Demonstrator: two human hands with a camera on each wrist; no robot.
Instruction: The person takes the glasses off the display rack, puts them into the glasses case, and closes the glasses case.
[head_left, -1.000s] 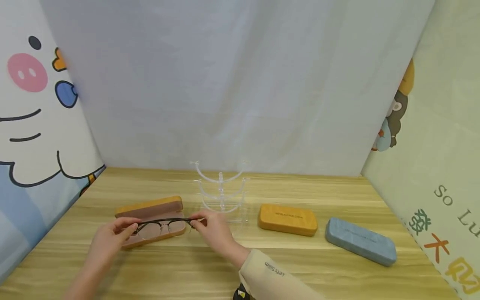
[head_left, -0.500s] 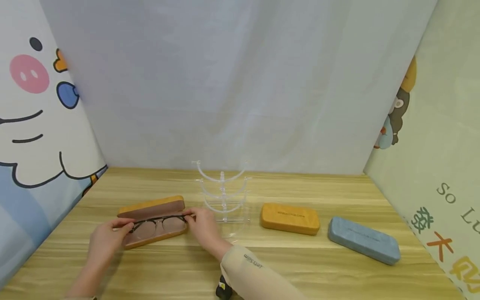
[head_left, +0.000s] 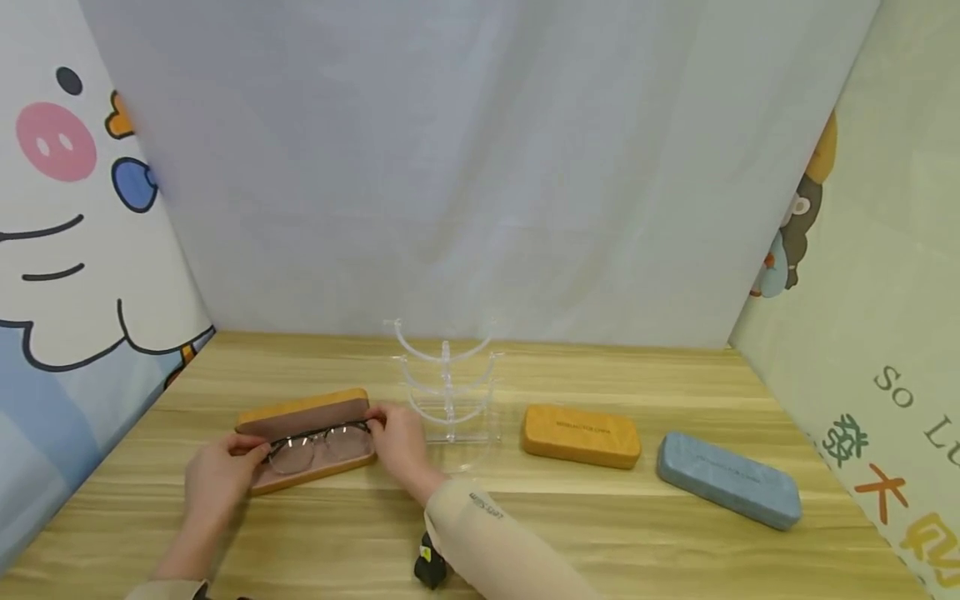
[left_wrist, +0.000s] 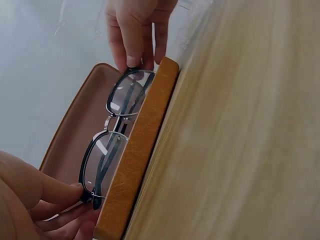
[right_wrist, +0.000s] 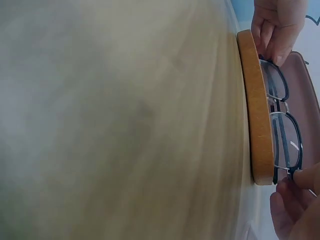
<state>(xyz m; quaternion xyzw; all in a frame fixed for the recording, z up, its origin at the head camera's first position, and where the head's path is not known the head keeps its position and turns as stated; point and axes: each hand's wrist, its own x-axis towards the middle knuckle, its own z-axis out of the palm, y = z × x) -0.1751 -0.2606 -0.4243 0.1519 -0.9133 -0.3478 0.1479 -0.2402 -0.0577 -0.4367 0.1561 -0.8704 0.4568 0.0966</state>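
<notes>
A pair of black-rimmed eyeglasses (head_left: 318, 446) with folded temples sits partly inside an opened orange glasses case (left_wrist: 135, 165) with a pinkish-brown lining. My left hand (head_left: 219, 477) pinches one end of the frame between thumb and fingers, at the case's left side. At the opposite end, my right hand (head_left: 402, 443) pinches the other corner of the frame. The left wrist view shows the lenses (left_wrist: 102, 157) partly below the case's front wall. In the right wrist view, the folded temples (right_wrist: 282, 140) lie behind the lenses.
A clear tiered display stand (head_left: 448, 387) stands behind my right hand. Farther right lie a closed orange case (head_left: 581, 437) and a closed blue case (head_left: 727, 481). A small black object (head_left: 431, 563) is beside my right sleeve. A white curtain hangs behind the table.
Both hands have brought the eyeglasses down and slightly left, from in front of the opened case to partly inside it. The grip at both ends stays the same.
</notes>
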